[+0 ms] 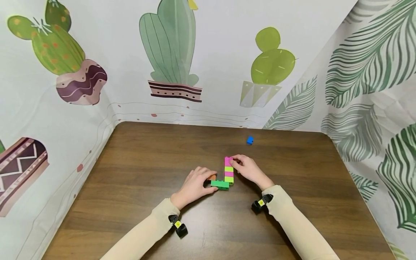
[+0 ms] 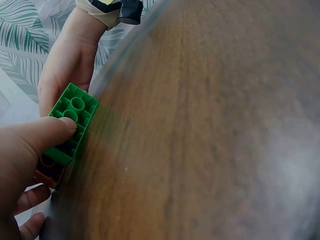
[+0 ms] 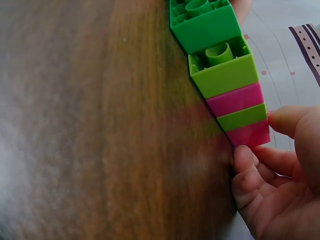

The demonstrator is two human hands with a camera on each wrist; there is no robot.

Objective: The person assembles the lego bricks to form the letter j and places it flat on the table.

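Observation:
In the head view my left hand (image 1: 194,185) grips a long green toy brick (image 1: 220,184) and an orange brick (image 1: 212,177) joined at its left end. Its thumb presses the hollow underside of the green brick, as the left wrist view shows. A row of pink and lime-green bricks (image 3: 225,77) runs away from the green brick's right end, making an L shape. My right hand (image 1: 250,169) pinches the far pink brick (image 1: 228,161) between thumb and fingers. Hollow undersides of the green and nearest lime brick face toward me.
A small blue brick (image 1: 250,140) lies toward the back of the brown wooden table (image 1: 156,151), beyond the right hand. Fabric printed with cacti and leaves hangs behind the table and along both sides.

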